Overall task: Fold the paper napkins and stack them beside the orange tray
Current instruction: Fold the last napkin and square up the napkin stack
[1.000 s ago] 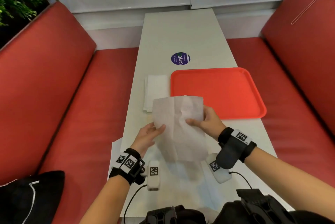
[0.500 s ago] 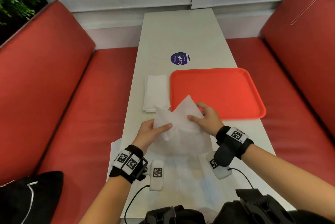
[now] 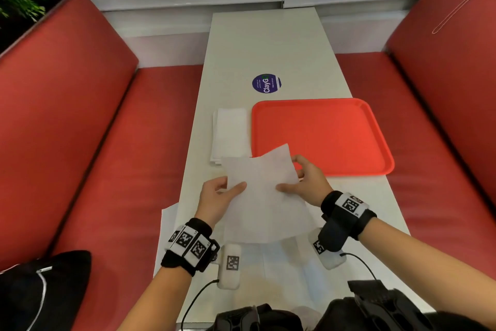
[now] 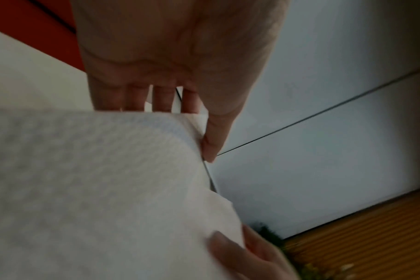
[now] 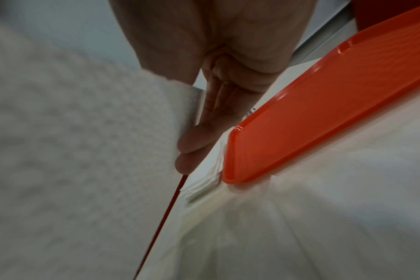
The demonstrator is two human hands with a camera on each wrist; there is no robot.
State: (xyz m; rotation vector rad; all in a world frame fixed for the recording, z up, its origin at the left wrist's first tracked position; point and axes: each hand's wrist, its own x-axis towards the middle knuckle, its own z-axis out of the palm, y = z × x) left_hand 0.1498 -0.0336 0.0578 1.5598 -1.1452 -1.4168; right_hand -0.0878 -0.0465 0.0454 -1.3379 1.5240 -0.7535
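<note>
While your left hand (image 3: 216, 198) and right hand (image 3: 308, 183) each pinch the raised paper napkin (image 3: 264, 196), folded napkins (image 3: 229, 134) lie stacked beside the orange tray (image 3: 322, 137).

napkin (image 3: 264, 196): white, fine embossed weave
tray (image 3: 322, 137): orange
worktop (image 3: 268, 43): off-white
sticker (image 3: 266, 83): purple, white lettering
benches (image 3: 80, 116): red

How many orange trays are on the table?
1. The orange tray lies flat on the white table, to the right of the stack of folded napkins and just beyond the right hand. No other tray shows.
</note>
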